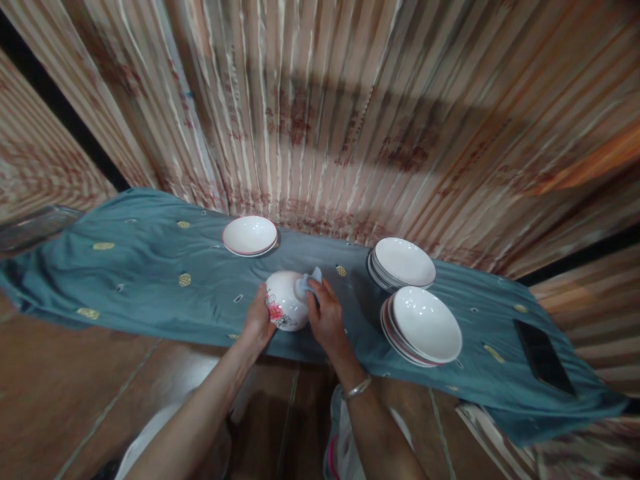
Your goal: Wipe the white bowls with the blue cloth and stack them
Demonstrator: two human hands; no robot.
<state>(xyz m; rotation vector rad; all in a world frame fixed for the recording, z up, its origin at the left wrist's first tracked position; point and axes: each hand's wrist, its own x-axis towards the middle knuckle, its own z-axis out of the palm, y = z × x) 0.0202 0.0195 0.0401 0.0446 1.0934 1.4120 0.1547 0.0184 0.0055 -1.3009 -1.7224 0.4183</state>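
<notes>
Tilted on its side above the cloth-covered table, a white bowl (287, 301) shows its outer wall with a pink and grey flower print. My left hand (257, 319) grips it by the left edge, fingers partly hidden behind it. My right hand (325, 312) is closed on a small light blue cloth (311, 279), pressed against the bowl's right side. A silver bangle circles the right wrist. Behind the bowl to the left sits a shallow white dish (250, 235) with a red rim. To the right stand two stacks of white bowls, a nearer stack (427, 325) and a farther stack (405, 262).
A teal cloth with pineapple prints (150, 280) covers the long table. A dark phone (544, 357) lies near its right end. A striped curtain (320, 120) hangs right behind the table. Brown tiled floor (75, 380) shows in front.
</notes>
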